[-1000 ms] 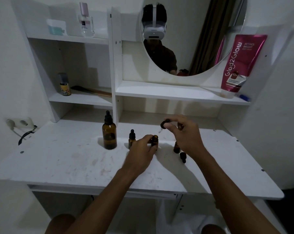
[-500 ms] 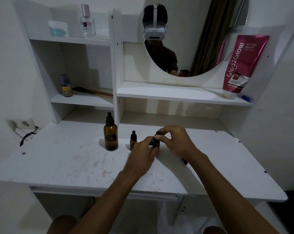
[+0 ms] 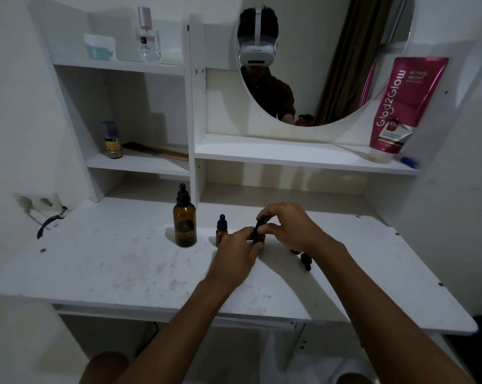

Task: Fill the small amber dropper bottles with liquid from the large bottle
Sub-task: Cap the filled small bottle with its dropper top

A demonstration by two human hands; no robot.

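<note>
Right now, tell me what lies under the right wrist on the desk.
A black dropper cap lies on the desk there, partly showing. The dark bit beside it may be another small bottle; the right hand and its wrist cover the rest.

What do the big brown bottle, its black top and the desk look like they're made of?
Large bottle: probably amber glass, glossy; translucent brown with a darker liquid level showing through, though plastic is possible. Its dropper top: matte black, likely a rubber bulb on a plastic collar. Desk: white laminated board, smooth, matte, with visible screw caps.
</note>
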